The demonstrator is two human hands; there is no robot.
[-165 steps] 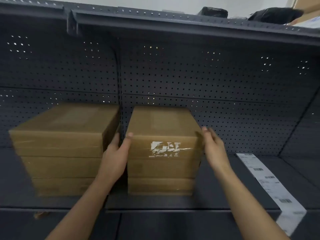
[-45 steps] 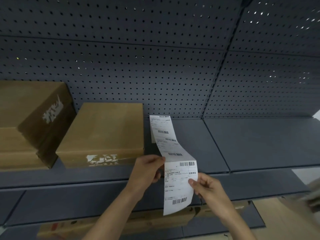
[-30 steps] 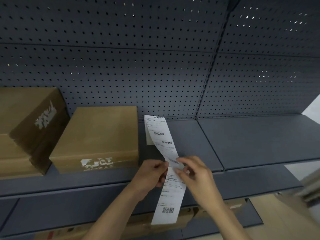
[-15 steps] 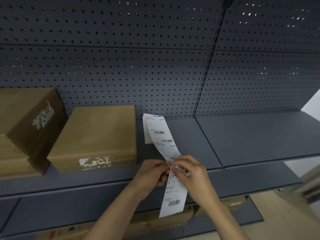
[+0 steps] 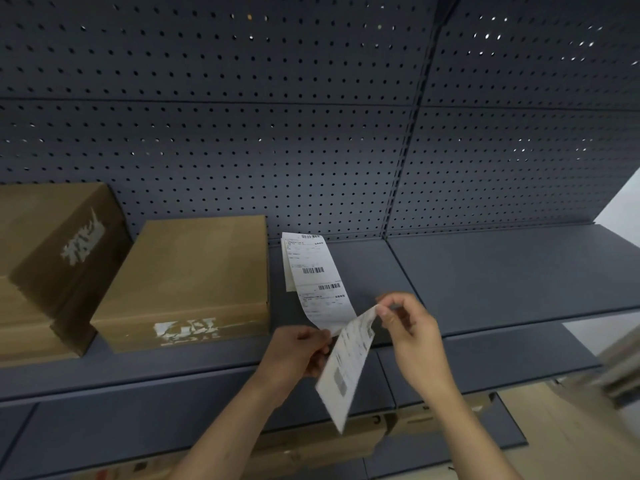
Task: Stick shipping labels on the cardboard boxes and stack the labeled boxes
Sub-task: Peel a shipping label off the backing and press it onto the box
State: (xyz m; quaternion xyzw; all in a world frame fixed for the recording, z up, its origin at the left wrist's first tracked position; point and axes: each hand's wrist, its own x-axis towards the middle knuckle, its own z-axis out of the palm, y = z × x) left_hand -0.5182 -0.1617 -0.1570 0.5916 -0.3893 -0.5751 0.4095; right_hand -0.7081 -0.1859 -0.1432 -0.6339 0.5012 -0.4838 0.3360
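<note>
A white strip of shipping labels (image 5: 317,282) runs from the shelf toward me. My left hand (image 5: 299,349) pinches the strip at its near end. My right hand (image 5: 407,325) pinches the top corner of the end label (image 5: 346,368), which hangs peeled away to the right, blurred. A flat cardboard box (image 5: 190,282) with a torn white patch on its front lies on the shelf to the left of the strip. Further left stands a stack of cardboard boxes (image 5: 45,271), its top box turned askew.
The grey metal shelf (image 5: 485,271) stretches to the right, backed by a perforated panel (image 5: 311,133). A lower shelf holds more cardboard boxes (image 5: 346,441). A pale floor (image 5: 568,427) shows at the bottom right.
One box has come off the stack onto the shelf beside the strip. Both hands took up the strip, and my right hand has peeled the end label away to the right.
</note>
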